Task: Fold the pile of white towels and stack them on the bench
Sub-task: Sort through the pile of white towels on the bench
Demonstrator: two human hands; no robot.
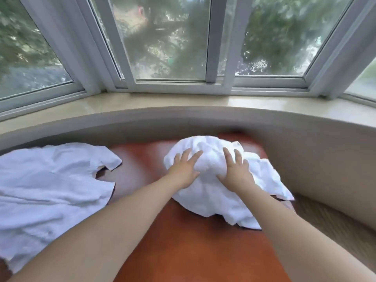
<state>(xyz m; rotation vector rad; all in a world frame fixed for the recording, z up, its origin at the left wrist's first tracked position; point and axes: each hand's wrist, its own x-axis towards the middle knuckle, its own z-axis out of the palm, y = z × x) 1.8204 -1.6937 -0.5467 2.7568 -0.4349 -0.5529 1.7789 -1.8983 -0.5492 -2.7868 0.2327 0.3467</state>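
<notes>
Both the left hand and right hand rest with fingers spread wide on a crumpled pile of white towels lying on the brown bench; best to lift one towel free by its corners

Both bare forearms are extended forward and converge toward the middle of the view. The left hand is laid palm down, fingers straight and spread, pointed forward and slightly rightward. The right hand is laid palm down just beside it, fingers straight, slightly spread, pointed forward; its thumb is angled toward the left hand. No finger is seen curled. The hands are kept apart by a narrow gap. Both wrists are held nearly straight.
</notes>
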